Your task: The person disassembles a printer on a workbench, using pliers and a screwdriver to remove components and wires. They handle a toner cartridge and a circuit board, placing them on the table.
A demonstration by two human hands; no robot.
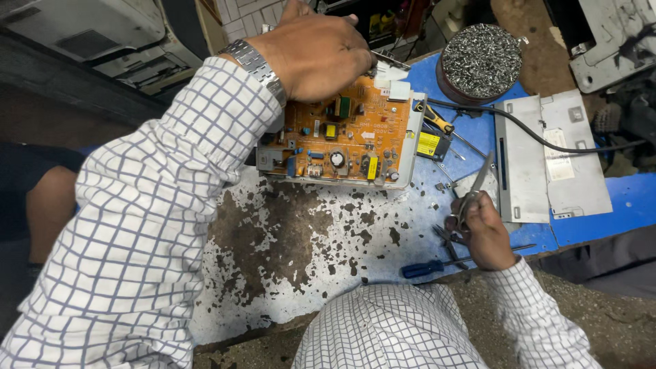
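A: What is the work surface?
B: A blue table with badly worn paint. A grey metal cover plate lies flat on its right part, crossed by a black cable.

A: Where is the circuit board?
B: The orange circuit board sits in its grey frame at the table's far middle. A round tin of screws stands behind it to the right.

A: State of the left hand?
B: The left hand, with a metal wristwatch, rests on the board's far edge, fingers curled down over it.

A: And the right hand?
B: The right hand is closed around the pliers, tips pointing away, near the table's front edge. A blue-handled screwdriver lies just beside it.
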